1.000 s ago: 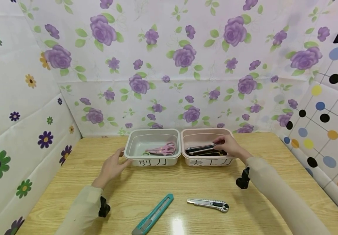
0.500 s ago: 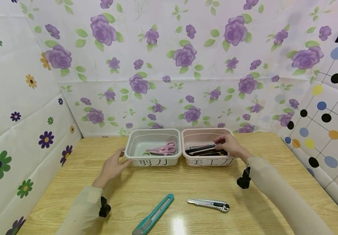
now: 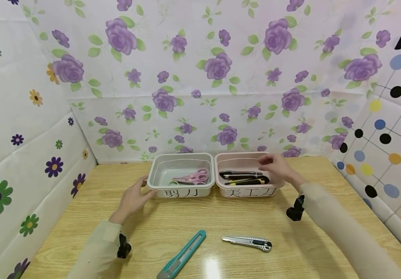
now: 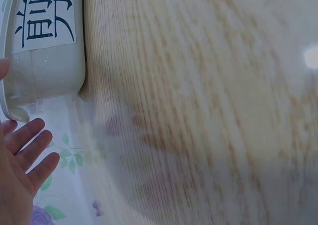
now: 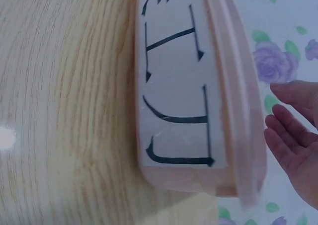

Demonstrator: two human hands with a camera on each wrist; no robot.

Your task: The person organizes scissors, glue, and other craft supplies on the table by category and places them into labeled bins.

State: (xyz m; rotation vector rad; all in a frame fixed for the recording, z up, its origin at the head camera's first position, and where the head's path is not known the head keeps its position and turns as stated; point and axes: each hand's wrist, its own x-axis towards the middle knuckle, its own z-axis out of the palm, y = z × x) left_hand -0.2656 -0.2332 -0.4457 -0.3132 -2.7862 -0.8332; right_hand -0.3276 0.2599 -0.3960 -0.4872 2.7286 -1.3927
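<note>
My left hand [image 3: 134, 199] rests at the left end of the pale grey bin [image 3: 180, 155], its thumb at the front rim; the left wrist view shows its fingers [image 4: 31, 135] fairly straight by the bin's corner. Pink-handled scissors [image 3: 197, 177] and a green handle lie inside. My right hand [image 3: 277, 169] hovers over the right end of the pink bin [image 3: 245, 155], fingers loosely bent around nothing. Below it, a dark utility knife [image 3: 240, 174] and a black-and-yellow one [image 3: 252, 181] lie among others. In the right wrist view, thumb and fingertips [image 5: 275, 120] stand apart beyond the rim.
On the wooden table [image 3: 200, 213], in front of the bins, lie a teal utility knife [image 3: 182, 255] and a silver one [image 3: 247, 242]. Flower-printed cloth [image 3: 193, 77] rises behind the bins, with more patterned cloth on both sides.
My right hand has let go of a utility knife, which now lies in the pink bin, and has moved up and right. My left hand has stayed in place.
</note>
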